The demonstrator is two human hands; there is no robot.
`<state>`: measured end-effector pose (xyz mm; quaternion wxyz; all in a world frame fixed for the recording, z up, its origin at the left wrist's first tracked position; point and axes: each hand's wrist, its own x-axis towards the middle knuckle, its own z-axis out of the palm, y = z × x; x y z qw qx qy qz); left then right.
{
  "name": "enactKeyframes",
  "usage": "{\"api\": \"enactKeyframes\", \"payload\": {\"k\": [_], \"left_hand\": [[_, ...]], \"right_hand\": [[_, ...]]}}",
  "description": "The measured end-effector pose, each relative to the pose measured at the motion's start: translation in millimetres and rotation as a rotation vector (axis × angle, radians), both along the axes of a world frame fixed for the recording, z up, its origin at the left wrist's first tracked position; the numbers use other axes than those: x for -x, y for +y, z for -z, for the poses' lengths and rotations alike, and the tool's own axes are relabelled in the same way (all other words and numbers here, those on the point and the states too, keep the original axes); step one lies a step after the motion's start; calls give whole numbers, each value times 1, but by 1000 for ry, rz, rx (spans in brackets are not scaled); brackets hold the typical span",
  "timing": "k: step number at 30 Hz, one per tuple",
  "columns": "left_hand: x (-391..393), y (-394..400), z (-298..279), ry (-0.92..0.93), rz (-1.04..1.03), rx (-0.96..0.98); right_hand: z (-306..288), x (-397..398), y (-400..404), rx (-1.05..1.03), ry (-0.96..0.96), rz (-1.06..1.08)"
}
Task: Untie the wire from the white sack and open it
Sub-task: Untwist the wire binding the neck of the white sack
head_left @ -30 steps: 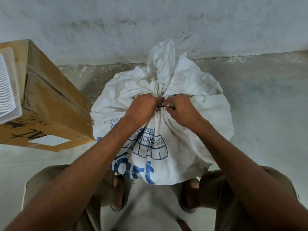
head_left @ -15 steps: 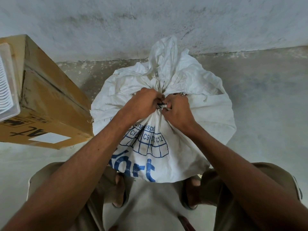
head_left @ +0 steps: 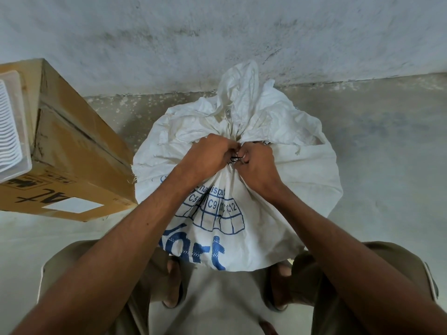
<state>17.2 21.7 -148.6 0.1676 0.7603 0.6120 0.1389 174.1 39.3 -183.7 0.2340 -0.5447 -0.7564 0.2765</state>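
The white sack [head_left: 266,189] stood upright on the concrete floor [head_left: 387,165], close to the pale wall [head_left: 193,39] and directly in front of the person, between their 2 sandalled feet. Its neck was gathered into a bunch, with the loose top of the fabric rising crumpled above the tie toward the wall. Blue printing, including a grid with codes such as C9, faced the camera on the near side. At the gathered neck both hands met, nearly touching each other. The left hand [head_left: 205,155] had its fingers curled in at the tie, and the right hand [head_left: 257,163] was likewise curled, each pinching at the thin dark wire [head_left: 235,158], of which only a short loop showed in the gap between them. How many turns of wire remained around the neck could not be told, since the hands covered most of it. The sack's mouth was closed. To the left, apart from the sack, a brown cardboard box [head_left: 77,160] sat on the floor, with a white ribbed plastic tray [head_left: 12,131] resting on top of it at the frame's edge.
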Motion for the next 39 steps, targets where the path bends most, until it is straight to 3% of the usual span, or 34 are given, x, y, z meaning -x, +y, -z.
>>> {"api": "enactKeyframes", "payload": {"k": [4,9,16,20,27,34,39], "left_hand": [[-2,-1,2,113,48,-14],[1,-3,3,121,56,-26],[32,-2,-6,-39,175,49],[46,-4,-17,-222,90,10],[63,-5,-9,-232,-31,86],[54,-9,-5,-268,-8,164],[41,-7,-1,-307,-6,111]], "right_hand": [[3,0,-1,9,15,2],[-4,-3,3,4,19,-50],[-10,-8,8,-4,47,-73],[-6,-11,10,1,29,-68],[-18,-7,-5,-138,-61,-103],[-20,2,-6,-137,-106,-76],[-18,1,-3,-102,-62,-65]]}}
